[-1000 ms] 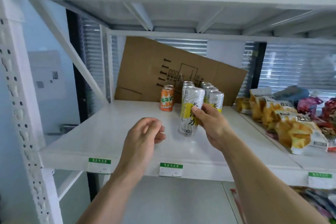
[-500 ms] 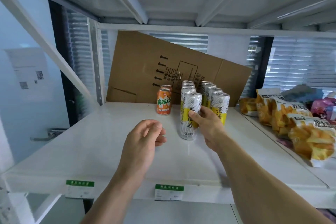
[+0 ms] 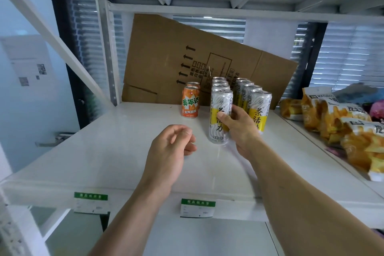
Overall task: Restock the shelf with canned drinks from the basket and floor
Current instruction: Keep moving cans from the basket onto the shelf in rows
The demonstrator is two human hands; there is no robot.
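The right hand (image 3: 239, 127) wraps its fingers (image 3: 225, 117) round a tall silver-and-yellow can (image 3: 219, 114) standing on the white shelf (image 3: 124, 151), fronting its row, likely to keep the columns straight. The left hand (image 3: 170, 147) hovers nearby, loosely curled, holding nothing.

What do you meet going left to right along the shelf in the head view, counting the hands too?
Orange cans → left hand → tall can gripped by the right hand → second row of tall cans → snack bags.
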